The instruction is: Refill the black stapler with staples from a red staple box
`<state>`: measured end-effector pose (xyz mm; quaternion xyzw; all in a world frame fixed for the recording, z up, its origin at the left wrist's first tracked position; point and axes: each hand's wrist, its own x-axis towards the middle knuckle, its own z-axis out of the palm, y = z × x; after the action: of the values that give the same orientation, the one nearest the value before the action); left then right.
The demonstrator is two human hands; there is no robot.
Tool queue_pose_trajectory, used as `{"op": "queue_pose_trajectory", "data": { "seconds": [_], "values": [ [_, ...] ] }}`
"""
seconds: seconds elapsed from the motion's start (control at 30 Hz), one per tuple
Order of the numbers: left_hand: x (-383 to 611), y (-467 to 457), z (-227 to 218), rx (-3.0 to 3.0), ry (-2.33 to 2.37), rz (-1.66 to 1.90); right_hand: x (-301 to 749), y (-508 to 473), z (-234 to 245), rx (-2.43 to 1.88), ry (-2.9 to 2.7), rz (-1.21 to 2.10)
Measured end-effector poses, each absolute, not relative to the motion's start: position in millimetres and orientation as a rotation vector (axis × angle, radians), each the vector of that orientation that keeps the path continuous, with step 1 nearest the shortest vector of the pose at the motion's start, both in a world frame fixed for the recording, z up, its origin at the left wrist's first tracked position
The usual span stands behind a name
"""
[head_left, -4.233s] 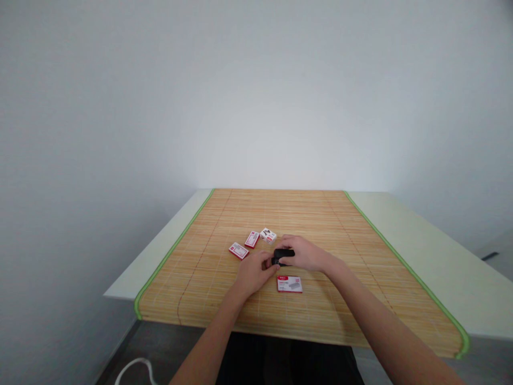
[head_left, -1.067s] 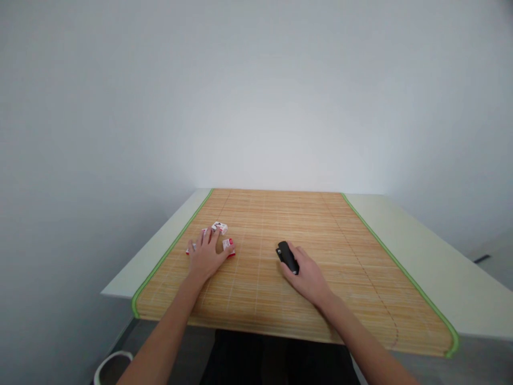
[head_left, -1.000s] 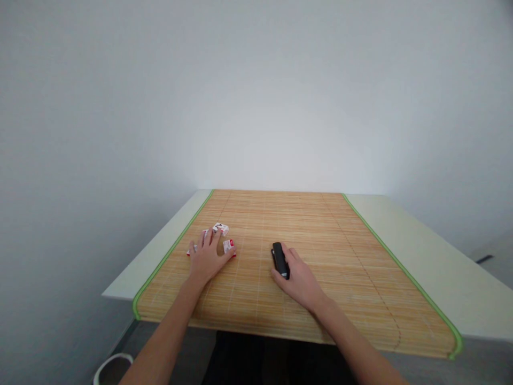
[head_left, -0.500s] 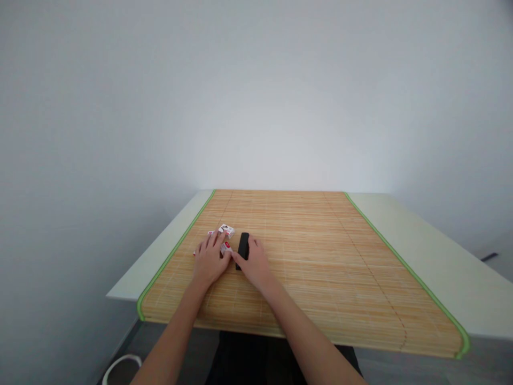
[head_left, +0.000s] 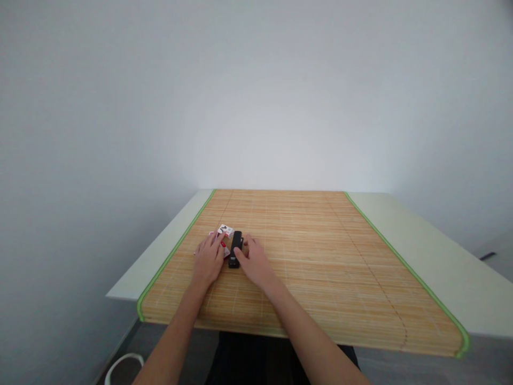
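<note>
A black stapler (head_left: 236,249) lies on the bamboo mat, its far end tilted slightly to the right. My right hand (head_left: 255,262) is just to the right of it, thumb at the stapler's side and fingers apart, not wrapped round it. To the left, my left hand (head_left: 208,259) rests with fingers spread over small white-and-red boxes, which it partly hides. One white box (head_left: 226,230) with a dark picture on top shows past its fingertips. Another red-and-white box (head_left: 226,250) peeks out between my left hand and the stapler.
The bamboo mat (head_left: 312,256) with green edging covers the middle of a white table (head_left: 404,230) and hangs over its near edge. A plain wall (head_left: 272,107) stands behind. On the floor at lower left is a white-rimmed round object (head_left: 125,357).
The stapler has moved left, close against the boxes, and turned a little. My right hand has loosened from around it and its fingers now sit apart. My left hand has stayed nearly in place.
</note>
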<state>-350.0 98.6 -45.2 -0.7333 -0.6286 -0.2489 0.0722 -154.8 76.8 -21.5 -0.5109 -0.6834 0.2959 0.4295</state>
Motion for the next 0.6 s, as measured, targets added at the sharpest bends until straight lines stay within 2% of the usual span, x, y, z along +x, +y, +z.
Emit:
{"op": "queue_pose_trajectory", "data": {
  "seconds": [0.1,0.23,0.43,0.53,0.6],
  "values": [
    [-347,97,-43,-2.172,-1.907,-0.784,-111,67,-23,-1.34,-1.7,0.651],
    [-346,93,-29,-2.103,-1.926,-0.914,-38,38,-20,-1.464,-1.789,0.348],
    [-288,38,-3,-2.22,-1.68,-1.414,15,-8,-18,-1.574,-2.035,0.209],
    [-232,5,-7,-2.718,-1.494,-1.236,13,-15,-24,-1.647,-2.193,0.202],
    [-202,-2,-13,-2.817,-1.493,-1.039,8,-16,-27,-1.693,-2.24,0.176]
  ]
}}
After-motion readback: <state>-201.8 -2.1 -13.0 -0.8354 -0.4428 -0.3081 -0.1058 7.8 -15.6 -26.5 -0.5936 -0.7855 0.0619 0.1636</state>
